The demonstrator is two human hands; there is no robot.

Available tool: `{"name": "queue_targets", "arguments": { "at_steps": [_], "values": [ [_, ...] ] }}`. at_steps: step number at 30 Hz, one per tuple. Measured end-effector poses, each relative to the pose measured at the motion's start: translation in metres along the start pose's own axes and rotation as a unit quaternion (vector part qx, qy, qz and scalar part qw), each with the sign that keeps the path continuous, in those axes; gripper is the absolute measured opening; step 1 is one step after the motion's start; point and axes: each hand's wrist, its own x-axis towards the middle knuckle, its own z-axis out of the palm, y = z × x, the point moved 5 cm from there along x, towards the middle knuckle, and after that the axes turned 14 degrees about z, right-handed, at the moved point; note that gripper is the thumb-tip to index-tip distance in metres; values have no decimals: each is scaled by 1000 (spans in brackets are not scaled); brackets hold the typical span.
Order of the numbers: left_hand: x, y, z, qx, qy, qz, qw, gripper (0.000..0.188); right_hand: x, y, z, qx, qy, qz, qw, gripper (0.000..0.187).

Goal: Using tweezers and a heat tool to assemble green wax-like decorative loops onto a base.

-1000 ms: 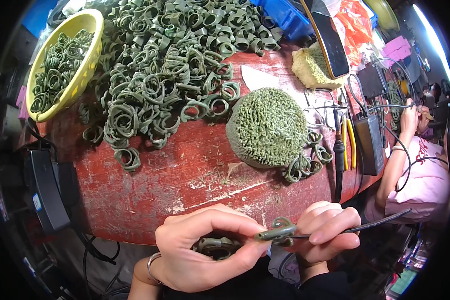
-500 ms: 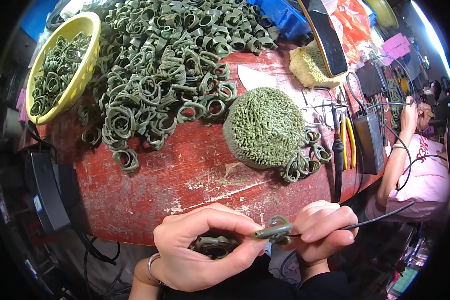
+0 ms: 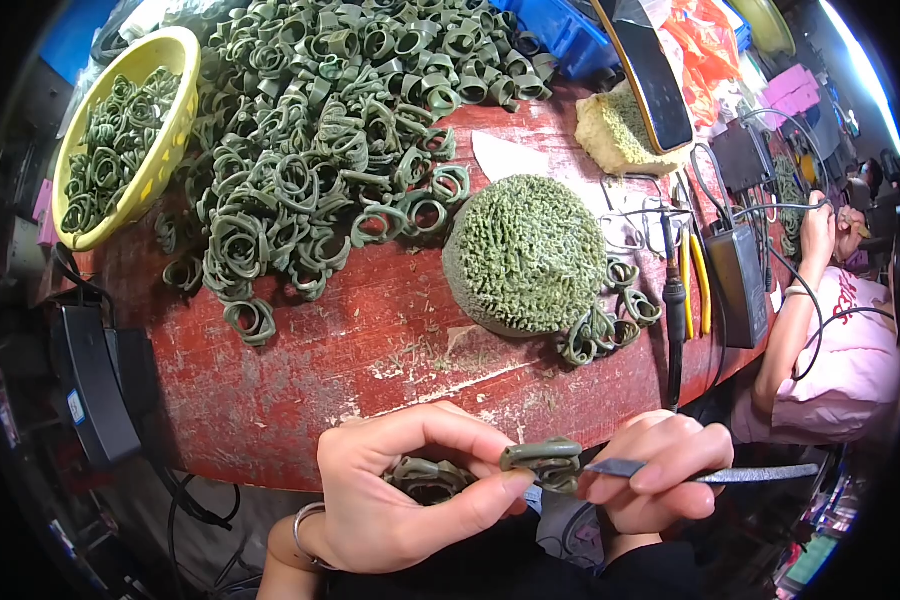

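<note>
My left hand (image 3: 390, 535) is closed, pinching a dark green ring (image 3: 540, 455) between thumb and forefinger at the table's front edge. More green rings (image 3: 425, 480) are tucked in that palm, partly hidden by the fingers. My right hand (image 3: 660, 470) grips a slim grey file (image 3: 770, 474) with a pointed tip and a grainy far end. Its tip lies close to the right side of the pinched ring; I cannot tell whether they touch. Ahead of my hands stands a round block (image 3: 530, 255) with a rough, green-crumbed top, and several loose rings (image 3: 595, 335) lie against its right side.
A large heap of green rings (image 3: 300, 150) covers the back left of the worn red table (image 3: 270, 400). Left of it leans a yellow basket (image 3: 185, 110) of rings. To the right are a phone (image 3: 660, 90), yellow-handled pliers (image 3: 703, 285), a black-handled pen tool (image 3: 675, 310) and a co-worker's arm (image 3: 795, 320).
The file has turned from edge-on to show its flat face, and its tip has drawn back slightly from the ring. The pinched ring has tilted, and my right hand has shifted slightly rightward.
</note>
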Motion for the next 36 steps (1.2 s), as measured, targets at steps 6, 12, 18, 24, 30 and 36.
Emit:
{"name": "queue_targets", "arguments": {
  "at_steps": [6,12,18,24,30,36],
  "values": [
    [0,-1,0,11,-4,-3,1000,15,2,-4,16,-118,138,-49,982,36],
    [-1,-2,0,8,6,-4,1000,14,-2,-4,12,-159,153,-97,971,35],
    [1,-1,1,14,-7,1,1000,14,1,-5,18,-203,108,-86,969,35],
    [3,-2,4,8,-3,2,1000,14,1,-8,13,-206,158,-109,960,35],
    [6,-3,4,34,-55,53,996,14,-6,-5,-10,-117,-20,9,993,23],
    [11,11,19,70,-124,95,985,16,26,4,9,-130,-3,101,986,15]
  ]
}}
